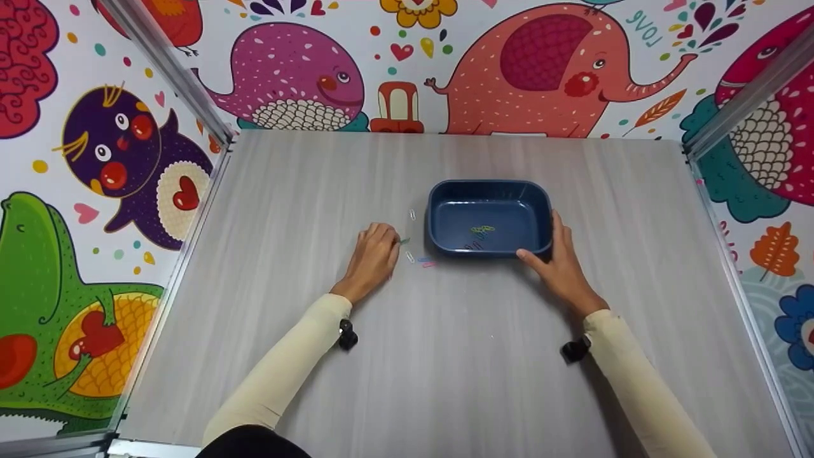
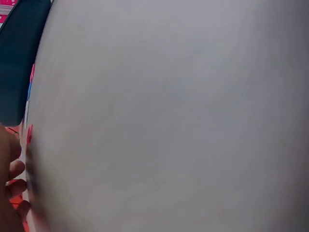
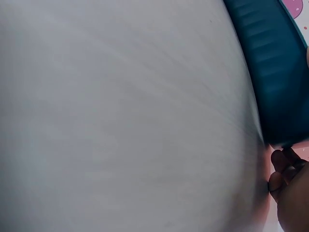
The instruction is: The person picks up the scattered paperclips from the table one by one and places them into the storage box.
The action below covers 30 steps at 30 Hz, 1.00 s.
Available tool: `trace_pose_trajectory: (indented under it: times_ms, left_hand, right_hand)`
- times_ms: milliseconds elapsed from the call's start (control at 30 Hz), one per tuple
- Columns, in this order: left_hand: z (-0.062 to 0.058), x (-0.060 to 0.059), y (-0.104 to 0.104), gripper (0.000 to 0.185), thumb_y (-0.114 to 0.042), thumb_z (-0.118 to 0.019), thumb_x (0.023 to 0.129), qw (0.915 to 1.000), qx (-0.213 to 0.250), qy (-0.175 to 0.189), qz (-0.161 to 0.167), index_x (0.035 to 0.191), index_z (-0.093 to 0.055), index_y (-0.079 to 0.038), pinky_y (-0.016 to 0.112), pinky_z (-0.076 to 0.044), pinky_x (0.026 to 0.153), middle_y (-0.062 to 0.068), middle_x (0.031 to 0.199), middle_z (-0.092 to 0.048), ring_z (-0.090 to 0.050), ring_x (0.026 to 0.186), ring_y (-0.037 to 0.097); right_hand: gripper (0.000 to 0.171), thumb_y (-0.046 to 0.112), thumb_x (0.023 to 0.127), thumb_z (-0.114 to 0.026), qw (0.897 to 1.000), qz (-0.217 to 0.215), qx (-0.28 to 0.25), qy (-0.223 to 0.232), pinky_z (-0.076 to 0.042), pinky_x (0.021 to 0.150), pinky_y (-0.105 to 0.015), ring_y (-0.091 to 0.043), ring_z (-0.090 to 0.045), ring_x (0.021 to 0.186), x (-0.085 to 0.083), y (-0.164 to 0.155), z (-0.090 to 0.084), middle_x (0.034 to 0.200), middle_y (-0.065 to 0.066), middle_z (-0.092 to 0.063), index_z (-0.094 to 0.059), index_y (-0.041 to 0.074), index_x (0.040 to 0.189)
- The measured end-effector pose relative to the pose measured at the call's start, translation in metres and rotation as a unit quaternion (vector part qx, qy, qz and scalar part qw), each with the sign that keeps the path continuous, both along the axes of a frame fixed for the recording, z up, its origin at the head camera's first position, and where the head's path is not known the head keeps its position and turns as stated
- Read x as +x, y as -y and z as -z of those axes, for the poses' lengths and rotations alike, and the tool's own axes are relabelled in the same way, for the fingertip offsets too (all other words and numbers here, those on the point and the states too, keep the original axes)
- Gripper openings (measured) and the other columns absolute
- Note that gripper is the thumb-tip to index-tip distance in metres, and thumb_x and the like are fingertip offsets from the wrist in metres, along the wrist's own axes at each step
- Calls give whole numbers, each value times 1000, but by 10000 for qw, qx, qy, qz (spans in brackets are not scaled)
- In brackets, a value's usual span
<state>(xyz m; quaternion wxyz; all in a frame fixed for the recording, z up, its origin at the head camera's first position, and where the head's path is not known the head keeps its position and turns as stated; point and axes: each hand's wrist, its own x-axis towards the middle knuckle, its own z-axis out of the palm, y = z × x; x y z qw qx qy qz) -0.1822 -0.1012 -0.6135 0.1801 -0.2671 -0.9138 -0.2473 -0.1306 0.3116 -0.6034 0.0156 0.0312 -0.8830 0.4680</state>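
Note:
A deep blue rectangular dish (image 1: 489, 254) stands on the table with yellow paper clips (image 1: 482, 229), red ones (image 1: 474, 245) and some greenish ones inside. My right hand (image 1: 559, 264) holds its near right corner, thumb on the front rim and fingers along the right side. To the left of the dish, my left hand (image 1: 374, 259) pinches a green paper clip (image 1: 405, 241) at its fingertips, close over the table. Around it lie a pink paper clip (image 1: 429, 264), a blue one (image 1: 423, 259), and two pale ones, one nearer (image 1: 409, 257) and one farther (image 1: 412, 215).
The wood-grain table (image 1: 445, 369) has metal frame rails (image 1: 172, 280) along its sides. Printed cartoon panels (image 1: 534, 76) rise behind it and at both sides. Each cream sleeve (image 1: 286, 356) has a small black camera (image 1: 347, 335) at the wrist.

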Motion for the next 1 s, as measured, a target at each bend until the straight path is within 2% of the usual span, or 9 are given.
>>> trace_pose_trajectory:
  times_ms: [233, 433, 767, 1000]
  left_hand:
    - [-14, 1, 2, 6, -4, -68, 105, 9992, 205, 310, -121, 101, -72, -1, 48, -52, 78, 12, 100, -71, -66, 98, 32]
    - [-26, 3, 0, 9, -5, -67, 107, 9976, 298, 624, 6, 107, -74, -1, 49, -57, 84, 12, 102, -73, -69, 98, 31]
    - [-40, 2, -11, 8, -4, -68, 107, 9957, 507, 648, 437, 107, -74, 1, 49, -58, 88, 15, 104, -76, -72, 97, 32]
    - [-48, 1, -18, 7, -4, -68, 107, 9958, 505, 549, 534, 106, -74, 0, 46, -59, 88, 13, 104, -75, -72, 96, 29]
  right_hand:
    - [115, 41, 102, -81, 10000, 58, -3, 9, -21, 128, -66, -42, -29, 157, 1, 1, 1, 170, -30, -24, 2, 16, 178]
    - [113, 40, 102, -80, 10000, 52, 7, -16, -23, 127, -65, -42, -32, 154, 1, 1, 1, 167, -30, -26, -1, 17, 178]
    - [112, 38, 102, -81, 9999, 39, -13, -101, -25, 126, -66, -43, -35, 152, 1, 1, 0, 165, -32, -28, -3, 13, 178]
    - [111, 38, 102, -80, 9999, 72, 35, -64, -23, 126, -67, -45, -34, 153, 1, 2, -2, 166, -32, -28, -4, 12, 178]
